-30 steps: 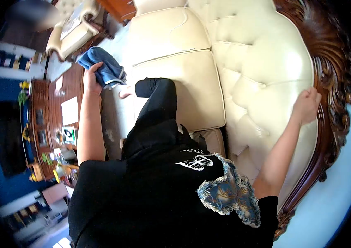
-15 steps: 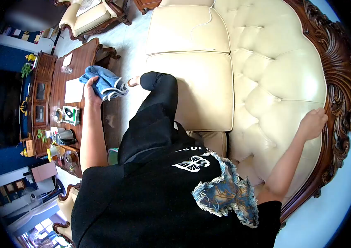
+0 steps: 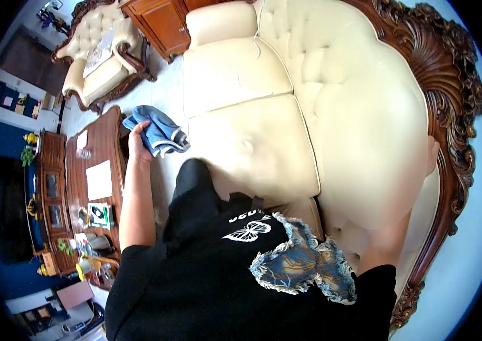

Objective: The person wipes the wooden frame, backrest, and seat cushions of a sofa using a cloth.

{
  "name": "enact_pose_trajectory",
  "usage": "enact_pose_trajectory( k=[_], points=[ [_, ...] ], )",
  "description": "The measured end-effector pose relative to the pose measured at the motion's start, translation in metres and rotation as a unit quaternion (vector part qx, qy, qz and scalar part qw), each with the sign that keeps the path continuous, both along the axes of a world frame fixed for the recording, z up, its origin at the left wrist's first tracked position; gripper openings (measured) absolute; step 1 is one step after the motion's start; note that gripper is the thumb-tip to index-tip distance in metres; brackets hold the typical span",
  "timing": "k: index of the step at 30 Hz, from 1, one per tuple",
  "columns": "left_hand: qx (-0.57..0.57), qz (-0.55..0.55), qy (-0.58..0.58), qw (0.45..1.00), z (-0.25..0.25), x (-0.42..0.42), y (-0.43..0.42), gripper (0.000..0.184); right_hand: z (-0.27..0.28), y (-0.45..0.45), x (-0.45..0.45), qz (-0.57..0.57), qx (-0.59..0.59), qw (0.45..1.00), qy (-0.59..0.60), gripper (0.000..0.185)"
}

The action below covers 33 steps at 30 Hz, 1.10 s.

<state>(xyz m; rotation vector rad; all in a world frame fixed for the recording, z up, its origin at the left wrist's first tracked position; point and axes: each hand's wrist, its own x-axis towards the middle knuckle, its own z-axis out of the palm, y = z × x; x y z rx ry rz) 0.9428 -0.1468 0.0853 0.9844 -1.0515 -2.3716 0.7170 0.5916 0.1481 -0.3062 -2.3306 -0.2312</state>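
A folded blue cloth with pale edging (image 3: 161, 132) is gripped in my left hand (image 3: 140, 142), held out between the wooden table and the sofa. My right hand (image 3: 433, 154) rests at the carved wooden rim (image 3: 451, 122) of the sofa's backrest. Its fingers are curled and nothing shows in them, though a pale blur hides part of the hand and forearm. The cream seat cushion (image 3: 263, 148) lies in front of my bent, black-clothed leg (image 3: 194, 184).
On the left, a wooden table (image 3: 96, 148) bears white paper (image 3: 99, 181), a green-and-white box (image 3: 100, 216) and several small items. A cream armchair (image 3: 101, 71) and a wooden cabinet (image 3: 158, 28) stand beyond. A white cord (image 3: 258, 45) lies on the sofa.
The view has shifted, bringing the armchair and cabinet further into the frame. My left hand still holds the cloth. My right hand stays by the backrest rim, now partly blurred over.
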Motion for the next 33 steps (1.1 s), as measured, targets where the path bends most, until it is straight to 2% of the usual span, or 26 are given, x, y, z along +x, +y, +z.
enact_pose_trajectory(
  k=[4,5,7,9,10,11,12,13,14,15,17,18,19,22,26,30,33],
  points=[
    [0.023,-0.032,0.015,0.999,0.016,-0.033,-0.029,0.032,-0.011,-0.005,0.006,-0.123,0.013,0.992,-0.016,0.032],
    [0.028,-0.056,0.026,0.998,0.007,-0.036,-0.054,0.033,-0.018,-0.016,0.012,-0.128,0.011,0.992,-0.010,0.032],
    [0.038,-0.079,0.025,0.996,-0.017,-0.049,-0.099,0.036,-0.043,-0.036,0.031,-0.094,0.072,0.992,0.042,0.050],
    [0.061,-0.073,-0.021,0.995,-0.051,-0.044,-0.152,0.039,-0.077,-0.078,0.068,-0.147,0.123,0.981,-0.020,0.055],
    [0.094,-0.092,-0.017,0.991,-0.056,-0.040,-0.169,0.039,-0.085,-0.102,0.087,-0.183,0.096,0.961,-0.183,0.056],
    [0.104,-0.088,-0.013,0.991,-0.061,-0.039,-0.173,0.039,-0.097,-0.117,0.111,-0.218,0.063,0.914,-0.335,0.057],
    [0.116,-0.084,-0.009,0.990,-0.061,-0.035,-0.180,0.039,-0.186,-0.039,0.132,-0.083,-0.222,0.907,-0.348,0.061],
    [0.125,-0.086,-0.026,0.988,-0.057,-0.032,-0.184,0.039,-0.261,-0.010,0.168,-0.123,-0.185,0.853,-0.472,0.068],
    [0.134,-0.088,-0.043,0.986,-0.052,-0.031,-0.184,0.040,-0.239,-0.058,0.213,-0.085,-0.334,0.812,-0.471,0.073],
    [0.155,-0.120,-0.052,0.979,-0.040,-0.032,-0.184,0.040,-0.288,-0.045,0.260,-0.142,-0.449,0.727,-0.499,0.071],
    [0.197,-0.192,-0.057,0.960,-0.025,-0.041,-0.178,0.041,-0.261,-0.113,0.370,-0.206,-0.719,0.541,-0.384,0.062],
    [0.218,-0.232,-0.051,0.947,-0.018,-0.048,-0.174,0.041,-0.312,-0.099,0.443,-0.204,-0.741,0.492,-0.410,0.048],
    [0.238,-0.264,-0.043,0.934,-0.007,-0.055,-0.170,0.042,-0.290,-0.138,0.489,-0.238,-0.732,0.470,-0.431,0.046],
    [0.248,-0.335,-0.026,0.909,0.021,-0.081,-0.153,0.042,-0.238,-0.237,0.566,-0.266,-0.642,0.485,-0.531,0.042],
    [0.264,-0.400,-0.009,0.878,0.038,-0.102,-0.130,0.043,-0.216,-0.295,0.620,-0.196,-0.539,0.553,-0.604,0.037],
    [0.235,-0.451,-0.057,0.859,0.034,-0.101,-0.115,0.050,-0.209,-0.317,0.673,-0.169,-0.444,0.633,-0.611,0.033],
    [0.185,-0.426,-0.060,0.884,0.017,-0.089,-0.106,0.048,-0.220,-0.323,0.664,-0.158,-0.435,0.691,-0.555,0.030]
  ],
)
